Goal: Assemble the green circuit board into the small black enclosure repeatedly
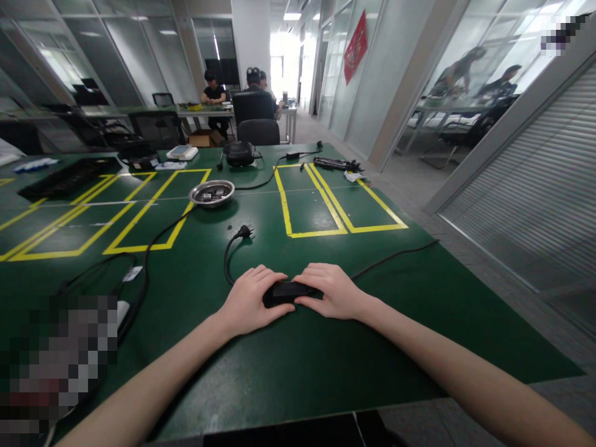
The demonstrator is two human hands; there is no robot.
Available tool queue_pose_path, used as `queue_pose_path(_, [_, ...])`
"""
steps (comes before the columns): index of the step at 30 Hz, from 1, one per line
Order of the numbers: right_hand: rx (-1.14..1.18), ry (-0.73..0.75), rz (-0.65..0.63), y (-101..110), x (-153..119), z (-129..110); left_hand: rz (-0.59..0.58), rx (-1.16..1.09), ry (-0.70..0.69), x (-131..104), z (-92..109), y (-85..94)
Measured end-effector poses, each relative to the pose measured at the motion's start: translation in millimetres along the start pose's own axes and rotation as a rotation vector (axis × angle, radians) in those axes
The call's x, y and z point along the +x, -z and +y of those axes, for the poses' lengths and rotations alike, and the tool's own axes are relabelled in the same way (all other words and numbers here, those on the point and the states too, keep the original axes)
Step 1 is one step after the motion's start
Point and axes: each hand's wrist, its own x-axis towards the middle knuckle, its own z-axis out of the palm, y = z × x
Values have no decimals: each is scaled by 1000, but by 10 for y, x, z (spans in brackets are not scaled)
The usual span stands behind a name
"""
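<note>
Both hands hold a black power adapter (289, 292), a brick with cables at its two ends, just over the green table (279, 372). My left hand (251, 301) is wrapped round its left end, thumb at the near side. At the right end, my right hand (333, 292) pinches the adapter where a cable comes out. A short cord with a black plug (244, 232) curls up beyond my left hand. From behind my right hand a thin black cable (395, 254) runs to the table's right edge.
Farther back stands a metal bowl (212, 194) with small metal parts. Yellow tape (319, 234) marks rectangles. A black case (239, 154), another adapter (293, 156), a black folded device (338, 164) and a black tray (69, 177) lie along the far side. A cable (146, 267) crosses at left.
</note>
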Motion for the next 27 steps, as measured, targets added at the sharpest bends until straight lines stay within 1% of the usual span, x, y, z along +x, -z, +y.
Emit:
queue_pose_path(5, [12,80,12,-9,-28,29,-20,-20,-4,-4,52,-5])
queue_pose_path(11, [-36,131,-26,16,-38,51,-161,-137,20,-6,42,65])
queue_pose_path(15, [14,106,-38,9,-37,24,-181,-190,77,-5,42,79])
queue_pose_path(17, [29,123,-37,-11,-49,21,-184,-211,104,-4,59,80])
queue_pose_path(20, [-12,155,-43,-23,-60,23,-185,-214,144,3,96,83])
queue_pose_path(22, [-53,163,-74,-4,-50,7,-193,-221,187,15,116,85])
queue_pose_path(24, [-108,180,-144,28,-28,-33,-217,-255,237,28,126,81])
queue_pose_path(26, [-178,189,-229,54,-4,-80,-245,-293,254,34,122,66])
queue_pose_path(27, [-212,186,-265,62,4,-96,-236,-296,243,32,114,56])
